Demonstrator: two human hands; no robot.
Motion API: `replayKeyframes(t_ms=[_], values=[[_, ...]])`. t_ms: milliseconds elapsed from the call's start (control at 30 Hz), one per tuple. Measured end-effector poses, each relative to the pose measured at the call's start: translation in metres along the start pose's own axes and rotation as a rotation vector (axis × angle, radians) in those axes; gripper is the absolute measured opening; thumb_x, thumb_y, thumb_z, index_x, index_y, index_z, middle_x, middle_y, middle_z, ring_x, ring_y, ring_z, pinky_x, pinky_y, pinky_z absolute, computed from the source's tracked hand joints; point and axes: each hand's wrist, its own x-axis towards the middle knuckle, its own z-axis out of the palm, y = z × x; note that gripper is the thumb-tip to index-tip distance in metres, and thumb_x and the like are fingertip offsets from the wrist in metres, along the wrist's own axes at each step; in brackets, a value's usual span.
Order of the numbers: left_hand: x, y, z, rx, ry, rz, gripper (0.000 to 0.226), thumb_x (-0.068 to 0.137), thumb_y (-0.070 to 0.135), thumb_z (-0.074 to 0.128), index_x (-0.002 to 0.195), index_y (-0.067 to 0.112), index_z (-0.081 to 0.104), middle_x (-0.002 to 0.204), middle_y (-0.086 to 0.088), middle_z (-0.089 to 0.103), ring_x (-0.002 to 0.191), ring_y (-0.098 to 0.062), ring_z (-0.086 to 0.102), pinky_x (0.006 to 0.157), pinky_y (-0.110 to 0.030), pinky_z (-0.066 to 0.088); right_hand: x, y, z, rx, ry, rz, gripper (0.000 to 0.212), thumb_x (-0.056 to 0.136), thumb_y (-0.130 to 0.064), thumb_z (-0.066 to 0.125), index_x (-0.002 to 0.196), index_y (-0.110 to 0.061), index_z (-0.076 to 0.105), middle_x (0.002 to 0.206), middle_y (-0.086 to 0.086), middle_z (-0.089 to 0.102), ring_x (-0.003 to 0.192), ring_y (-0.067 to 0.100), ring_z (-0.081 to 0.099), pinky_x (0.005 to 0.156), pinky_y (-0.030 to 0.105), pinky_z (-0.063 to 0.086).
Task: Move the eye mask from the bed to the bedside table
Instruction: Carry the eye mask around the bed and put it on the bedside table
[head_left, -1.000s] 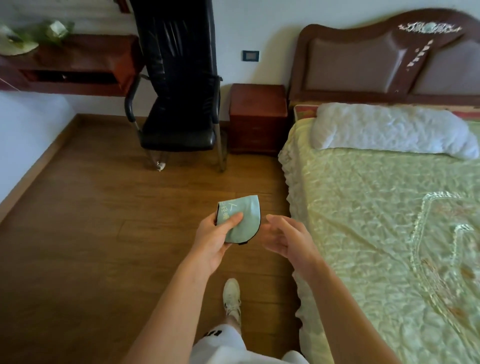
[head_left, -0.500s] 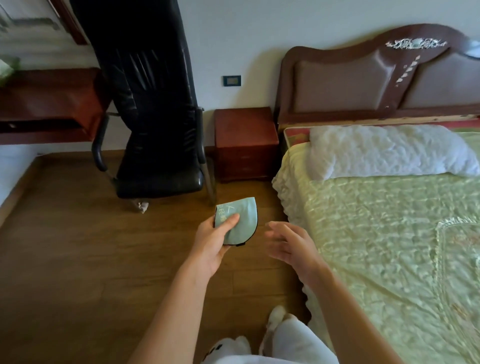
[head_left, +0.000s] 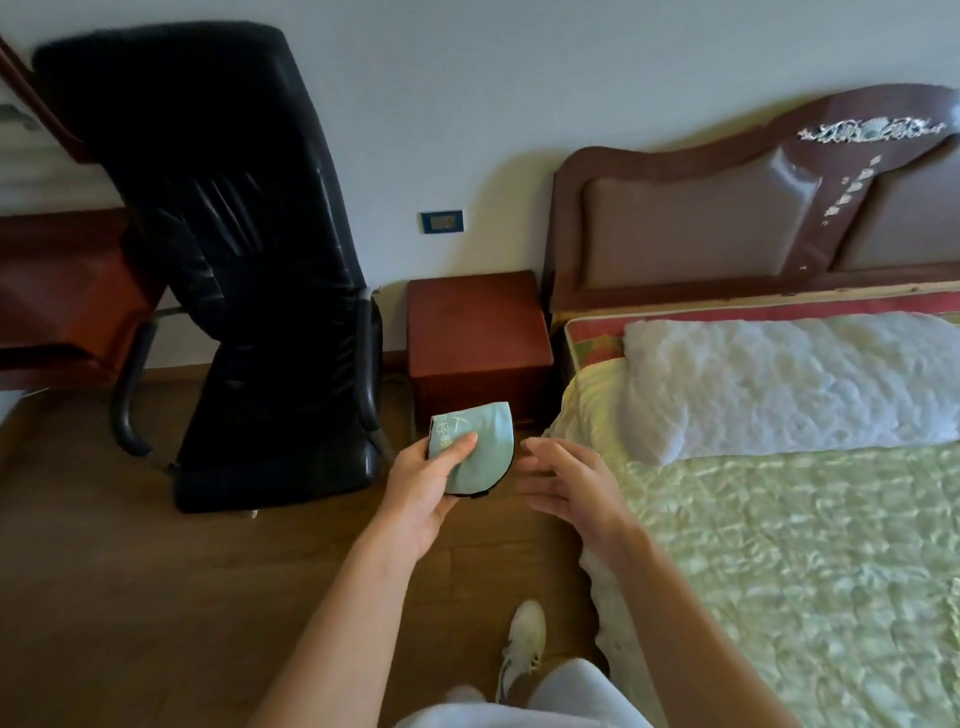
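Eye mask (head_left: 480, 441) pinched in left hand (head_left: 423, 491) — right hand (head_left: 569, 480) empty

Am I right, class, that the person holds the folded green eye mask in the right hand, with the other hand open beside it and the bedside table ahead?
Not quite. The head view shows the eye mask held in the left hand; it is the right hand that is open beside it. The bedside table does stand ahead.
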Motion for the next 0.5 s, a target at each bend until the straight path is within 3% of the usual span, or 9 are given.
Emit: replayKeyframes(t_ms=[167, 333, 500], values=[[0.072, 0.055, 0.048, -0.025, -0.014, 0.02, 0.032, 0.085, 0.022, 0.073, 0.116, 0.016, 0.067, 0.113, -0.007, 0.072, 0.106, -0.023, 0.067, 0.086, -0.036, 0.058, 0.084, -0.062, -0.024, 0.007, -0.003, -0.006, 0.03, 0.09, -0.039, 0.068, 0.114, -0.02, 0.071, 0.109, 0.007, 0.075, 0.094, 0.023, 0.075, 0.087, 0.041, 0.061], [0.125, 0.086, 0.071, -0.063, 0.011, -0.02, 0.02, 0.085, 0.02, 0.072, 0.104, 0.02, 0.067, 0.109, -0.007, 0.072, 0.104, -0.022, 0.068, 0.091, -0.039, 0.057, 0.144, -0.096, -0.029, -0.002, -0.026, 0.032, 0.029, 0.091, -0.037, 0.068, 0.114, -0.02, 0.071, 0.109, 0.007, 0.075, 0.094, 0.023, 0.075, 0.083, 0.038, 0.061], [0.192, 0.116, 0.081, -0.088, 0.023, -0.044, 0.026, 0.086, 0.016, 0.072, 0.111, 0.013, 0.068, 0.107, -0.008, 0.075, 0.099, -0.021, 0.071, 0.082, -0.034, 0.059, 0.211, -0.127, -0.029, 0.004, -0.01, 0.058, 0.027, 0.091, -0.035, 0.067, 0.112, -0.019, 0.072, 0.108, 0.007, 0.075, 0.093, 0.023, 0.075, 0.077, 0.034, 0.061]])
